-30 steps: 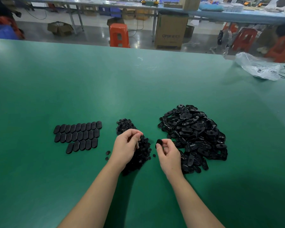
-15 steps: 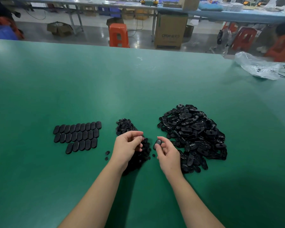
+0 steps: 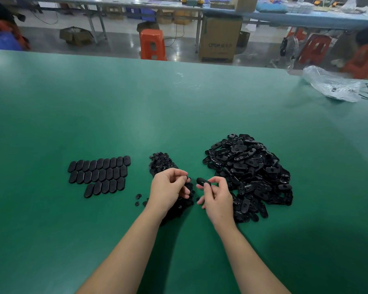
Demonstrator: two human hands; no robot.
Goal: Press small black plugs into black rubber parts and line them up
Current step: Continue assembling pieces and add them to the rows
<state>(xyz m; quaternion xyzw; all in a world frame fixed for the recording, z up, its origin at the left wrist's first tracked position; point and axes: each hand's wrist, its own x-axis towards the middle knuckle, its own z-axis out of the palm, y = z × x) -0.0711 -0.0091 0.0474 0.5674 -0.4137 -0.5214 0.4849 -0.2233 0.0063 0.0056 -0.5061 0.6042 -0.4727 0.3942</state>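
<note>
Just below the centre of the green table [image 3: 179,107], the two hands meet over the work. The right hand [image 3: 218,198] pinches one oval rubber part [image 3: 203,181] between thumb and fingertips, lifted off the table and turned so its face points toward the other hand, which looks like the way to offer its hole for filling. The left hand [image 3: 168,192] has its fingers curled, thumb against forefinger, and seems to pinch a small plug [image 3: 187,178] at its tips, though the plug is too small and dark to be sure of. Part and plug are close but not yet joined, so I judge the pressing step is about to start.

Under and at 12 o'clock from the left hand lies the heap of small plugs [image 3: 160,164], kept right beneath that hand for quick picking. At 2 o'clock from the right hand sits the big heap of unfilled rubber parts [image 3: 249,172], equally handy. A few stray plugs [image 3: 138,196] lie at 9 o'clock from the left wrist.

Further out at 9 o'clock, the finished parts [image 3: 99,175] lie flat in three tidy rows, touching side by side; the nearest row is short, leaving room at its left end for the next one.

Nothing blocks the path there. At 2 o'clock, well apart, a clear plastic bag [image 3: 331,84] lies near the table's far edge.
</note>
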